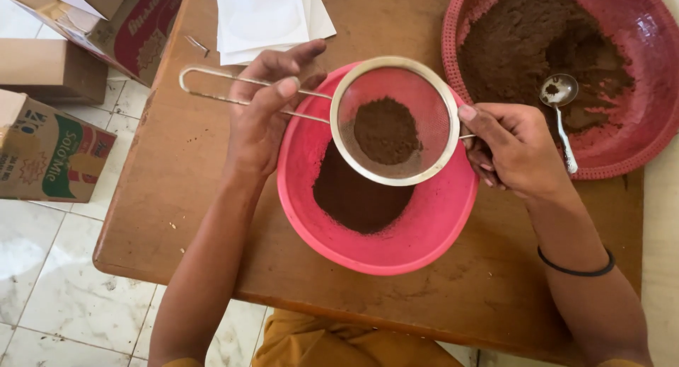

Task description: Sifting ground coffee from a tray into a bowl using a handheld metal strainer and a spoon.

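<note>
Fingers [286,88] of the left hand [263,119] are closed around the wire handle [212,88] of a sieve [395,119], the thumb laid over the top of the wire and the other fingers curled beneath it. The handle's long axis runs nearly level across the view, from the loop at the far left to the round frame on the right, so the sieve lies to the right of the gripping fingers. A mound of brown powder [385,130] is held in the mesh. The sieve is carried above a pink bowl [438,218], in which a darker heap of powder is seen just below the mesh; whether the frame touches the bowl's rim cannot be told. The right hand [516,151] is set against the opposite side of the frame, its thumb pressed at the rim and its fingers curled loosely, with nothing pinched that can be made out. A red basin [636,137] of powder with a spoon [560,105] in it stands behind the right hand on the tabletop [198,211]. The right hand is nearer the basin.
</note>
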